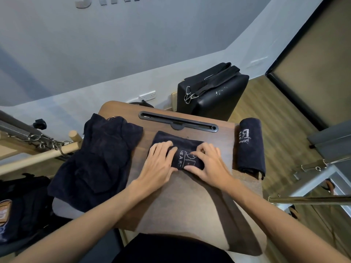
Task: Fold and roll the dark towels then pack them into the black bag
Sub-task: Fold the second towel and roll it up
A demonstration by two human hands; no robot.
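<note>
A dark towel with white lettering lies partly rolled in the middle of the small wooden table. My left hand rests on the roll's left end, fingers curled over it. My right hand grips the right end, fingertips pinching the fabric. A finished rolled dark towel lies at the table's right edge. A loose pile of dark towels covers the left side. The black bag sits low at the far left, partly cut off.
A black padded box with straps and metal clips stands behind the table. A grey slot runs along the table's far edge. Wooden bars, springs and chains are at left; metal frame parts at right.
</note>
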